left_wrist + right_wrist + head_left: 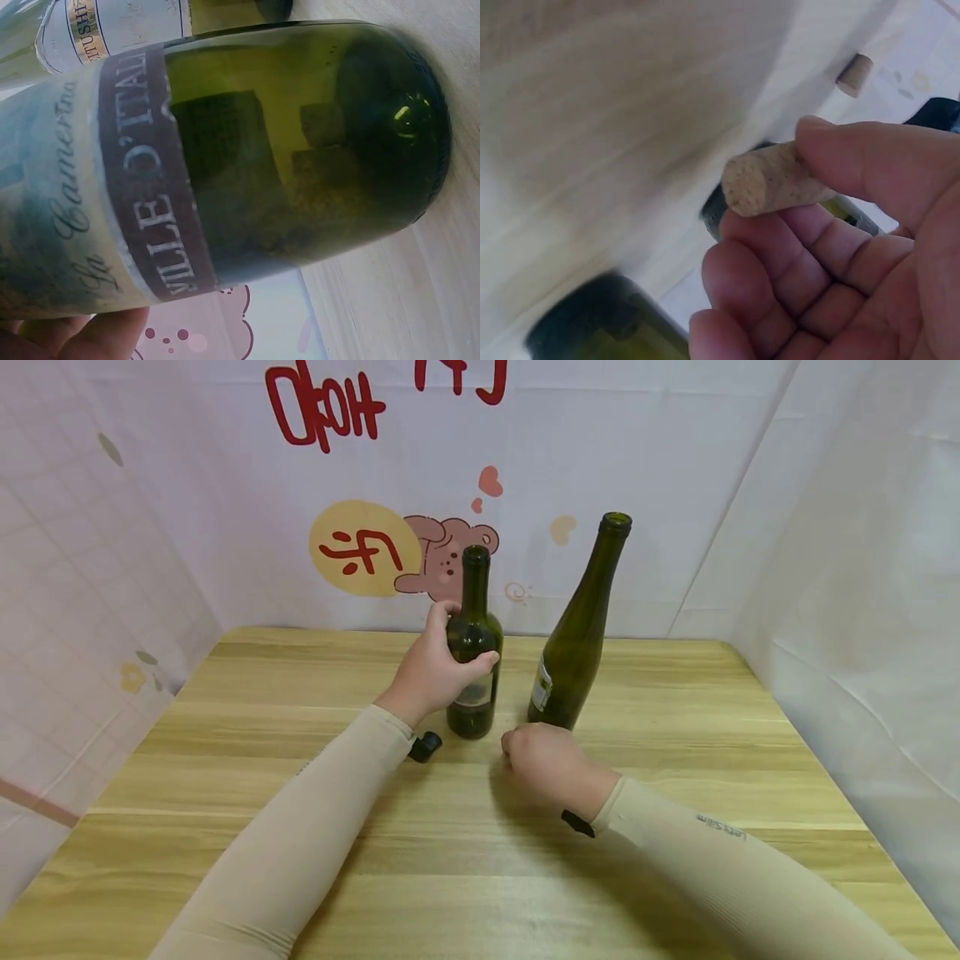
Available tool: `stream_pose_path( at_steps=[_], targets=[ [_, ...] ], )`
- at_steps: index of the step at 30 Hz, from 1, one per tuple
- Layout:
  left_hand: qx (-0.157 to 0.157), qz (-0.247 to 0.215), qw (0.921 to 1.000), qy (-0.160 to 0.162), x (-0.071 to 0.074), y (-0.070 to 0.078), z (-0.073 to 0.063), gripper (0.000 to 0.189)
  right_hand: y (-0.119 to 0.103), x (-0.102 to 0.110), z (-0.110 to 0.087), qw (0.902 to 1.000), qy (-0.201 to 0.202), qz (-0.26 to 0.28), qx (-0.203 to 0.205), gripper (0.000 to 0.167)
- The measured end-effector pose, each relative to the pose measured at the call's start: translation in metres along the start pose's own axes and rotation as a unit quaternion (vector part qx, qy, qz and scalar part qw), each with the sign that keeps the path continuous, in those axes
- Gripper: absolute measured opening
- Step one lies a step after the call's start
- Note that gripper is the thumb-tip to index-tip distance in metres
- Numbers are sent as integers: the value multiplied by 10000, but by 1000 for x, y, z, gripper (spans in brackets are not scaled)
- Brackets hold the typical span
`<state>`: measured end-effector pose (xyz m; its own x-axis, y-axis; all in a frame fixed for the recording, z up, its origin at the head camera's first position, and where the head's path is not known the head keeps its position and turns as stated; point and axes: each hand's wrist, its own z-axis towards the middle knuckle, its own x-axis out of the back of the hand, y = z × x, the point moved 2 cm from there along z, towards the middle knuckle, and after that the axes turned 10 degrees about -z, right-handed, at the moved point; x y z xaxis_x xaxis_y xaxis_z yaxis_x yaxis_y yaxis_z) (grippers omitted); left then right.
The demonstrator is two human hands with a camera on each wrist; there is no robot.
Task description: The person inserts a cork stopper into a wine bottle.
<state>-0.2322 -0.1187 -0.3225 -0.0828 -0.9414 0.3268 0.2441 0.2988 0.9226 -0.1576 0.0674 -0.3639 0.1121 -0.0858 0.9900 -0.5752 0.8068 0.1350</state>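
My left hand [438,668] is wrapped round the upper body of a shorter green wine bottle [471,720], its thumb across the near side. That bottle stands on the table; its label [146,180] fills much of the left wrist view. Between the thumb and fingers of my right hand [551,764] a cork [769,178] is pinched, seen in the right wrist view but hidden by the hand from above. Just beyond the right hand is a taller, slim-necked green wine bottle [581,652], which has an open mouth and whose base is partly covered by that hand.
Another cork [853,75] lies on the wooden table [450,893], visible in the right wrist view. A white printed cloth [645,460] hangs behind the table's back edge, with more cloth at both sides. A dark camera mount [425,747] sits at the left wrist.
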Motion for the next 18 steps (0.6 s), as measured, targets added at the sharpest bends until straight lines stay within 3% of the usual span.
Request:
stream_pose_path(
  at_steps=[4, 18],
  targets=[
    [-14, -53, 10000, -13, -1, 0, 0, 79, 2, 5, 0, 9990, 445, -42, -2, 19],
    [-32, -109, 9999, -8, -1, -1, 0, 79, 9, 17, 2, 9957, 655, 553, -338, 14]
  ],
)
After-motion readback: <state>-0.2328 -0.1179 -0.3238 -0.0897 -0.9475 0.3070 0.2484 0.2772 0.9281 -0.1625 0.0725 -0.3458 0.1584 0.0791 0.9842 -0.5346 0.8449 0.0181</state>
